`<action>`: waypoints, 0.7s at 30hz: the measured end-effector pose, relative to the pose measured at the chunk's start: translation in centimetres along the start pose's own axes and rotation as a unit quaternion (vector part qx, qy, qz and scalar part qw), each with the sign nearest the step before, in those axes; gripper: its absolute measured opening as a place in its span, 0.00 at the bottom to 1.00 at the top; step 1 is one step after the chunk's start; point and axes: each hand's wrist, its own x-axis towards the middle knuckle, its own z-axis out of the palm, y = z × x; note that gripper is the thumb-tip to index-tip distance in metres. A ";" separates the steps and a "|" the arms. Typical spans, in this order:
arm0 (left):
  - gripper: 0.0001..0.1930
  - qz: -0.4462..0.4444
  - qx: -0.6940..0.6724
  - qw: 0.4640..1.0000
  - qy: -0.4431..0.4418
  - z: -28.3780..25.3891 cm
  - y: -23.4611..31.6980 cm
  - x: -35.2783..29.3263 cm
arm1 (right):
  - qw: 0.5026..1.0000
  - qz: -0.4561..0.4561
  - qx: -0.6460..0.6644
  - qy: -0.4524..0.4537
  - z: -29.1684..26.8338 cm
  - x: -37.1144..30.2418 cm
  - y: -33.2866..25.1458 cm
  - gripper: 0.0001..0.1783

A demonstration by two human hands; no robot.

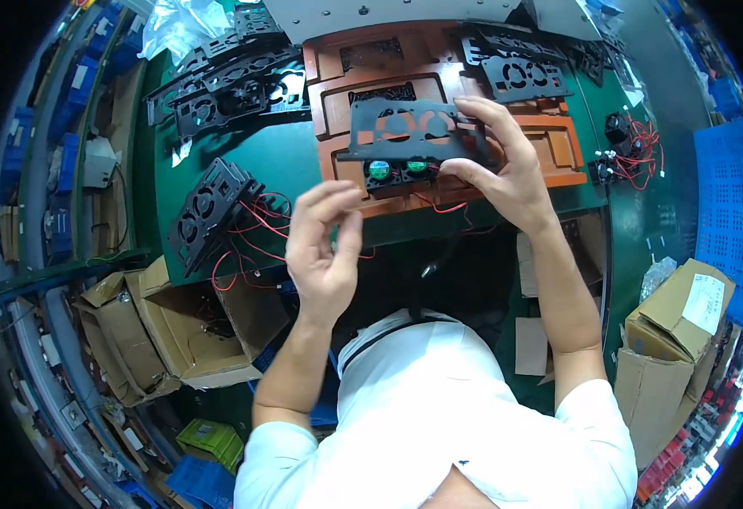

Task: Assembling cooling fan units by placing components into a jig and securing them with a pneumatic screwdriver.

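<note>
My right hand (507,165) grips the right end of a black metal bracket (405,144), thumb on the near side and fingers over the far edge. The bracket is tilted and has two round fan cutouts. Just below it, small black cooling fans with green centres (379,170) sit at the near edge of an orange fixture tray (350,174), their red wires trailing toward me. To the left of the bracket, my left hand (325,246) is raised with curled fingers, the thumb apart from them, and nothing visible in it.
Bracket assemblies with red wires (210,208) lie stacked at the table's left. More black brackets (235,85) stand at the far left and far right (524,76). Loose fans with red wires (630,148) are on the right. Cardboard boxes (193,339) stand below the table edge.
</note>
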 end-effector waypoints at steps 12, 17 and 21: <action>0.29 0.146 0.263 0.946 -0.121 -0.1 -0.8 4.5 | 0.969 -0.093 -0.202 -0.108 0.0 -0.7 -0.5 0.34; 0.33 0.108 0.342 0.922 -0.149 1.4 -2.4 3.9 | 0.973 -0.051 -0.202 -0.097 0.3 -1.2 -0.4 0.35; 0.36 0.122 0.346 0.921 -0.133 1.7 -2.6 4.0 | 0.977 -0.050 -0.193 -0.075 0.3 -1.3 -0.1 0.35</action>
